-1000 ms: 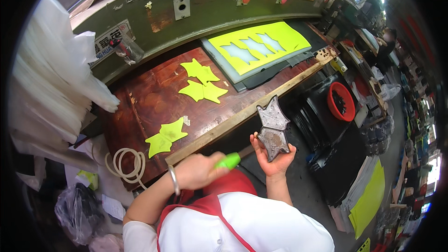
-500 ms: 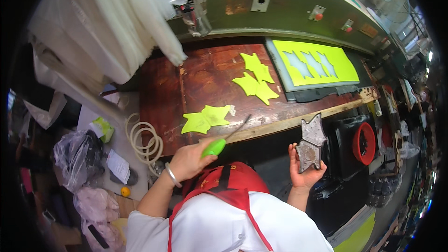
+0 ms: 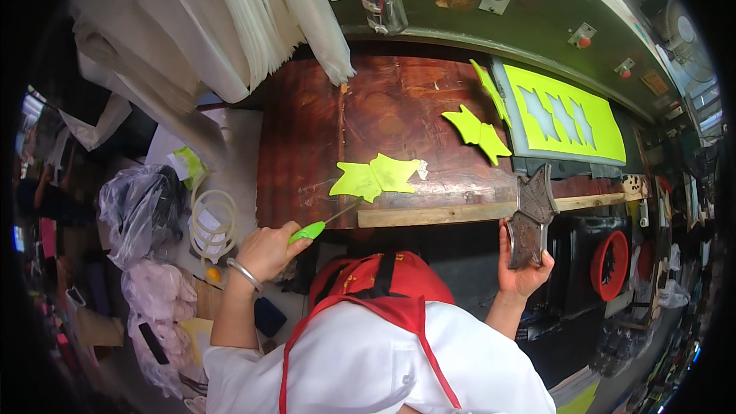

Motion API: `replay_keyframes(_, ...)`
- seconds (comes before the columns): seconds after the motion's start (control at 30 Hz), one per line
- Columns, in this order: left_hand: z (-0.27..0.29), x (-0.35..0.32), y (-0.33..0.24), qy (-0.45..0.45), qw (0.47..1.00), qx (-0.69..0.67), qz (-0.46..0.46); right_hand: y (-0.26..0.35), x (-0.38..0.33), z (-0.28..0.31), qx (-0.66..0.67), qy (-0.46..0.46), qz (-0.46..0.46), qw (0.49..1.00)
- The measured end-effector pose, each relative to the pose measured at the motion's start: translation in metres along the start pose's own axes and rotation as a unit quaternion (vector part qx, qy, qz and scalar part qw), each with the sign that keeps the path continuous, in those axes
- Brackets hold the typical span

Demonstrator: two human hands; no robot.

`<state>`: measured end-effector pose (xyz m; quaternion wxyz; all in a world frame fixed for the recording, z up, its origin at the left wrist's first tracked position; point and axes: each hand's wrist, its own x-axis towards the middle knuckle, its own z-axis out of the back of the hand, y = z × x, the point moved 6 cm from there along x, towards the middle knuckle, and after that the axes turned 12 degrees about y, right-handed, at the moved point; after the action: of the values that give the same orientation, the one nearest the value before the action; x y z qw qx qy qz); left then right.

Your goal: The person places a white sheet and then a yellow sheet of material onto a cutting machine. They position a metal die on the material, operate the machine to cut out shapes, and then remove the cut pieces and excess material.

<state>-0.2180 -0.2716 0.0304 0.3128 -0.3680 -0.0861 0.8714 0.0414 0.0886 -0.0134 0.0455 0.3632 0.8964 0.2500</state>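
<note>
The left hand (image 3: 264, 251) is shut tight on a green-handled pick (image 3: 318, 226), w/ its thin tip lying on the brown wooden table (image 3: 383, 111) just by a yellow star-shaped cutout (image 3: 376, 176), prob. to poke or lift it. The right hand (image 3: 521, 268) grips a dark metal cutting die (image 3: 531, 218) held up off the table edge, so it's out of the way. More yellow cutouts (image 3: 477, 130) lie near the cut yellow sheet (image 3: 567, 116).
</note>
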Motion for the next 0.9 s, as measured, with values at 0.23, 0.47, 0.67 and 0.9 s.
replay_keyframes(0.23, 0.005, 0.004, -0.024, -0.060, 0.991, -0.051, -0.109, -0.005, 0.018, 0.001, -0.035, -0.008, 0.004, 0.999)
replay_keyframes(0.47, 0.019, 0.047, -0.076, -0.140, 0.965, -0.073, -0.209, 0.030, 0.052, 0.021, -0.236, -0.041, 0.077, 0.968)
replay_keyframes(0.67, 0.031, 0.081, -0.093, -0.231, 0.949, -0.035, -0.211, 0.078, 0.101, 0.029, -0.487, -0.093, 0.139, 0.857)
replay_keyframes(0.9, 0.027, 0.093, -0.106, -0.286, 0.926, -0.010, -0.247, 0.116, 0.200, 0.066, -0.741, -0.173, 0.162, 0.628)
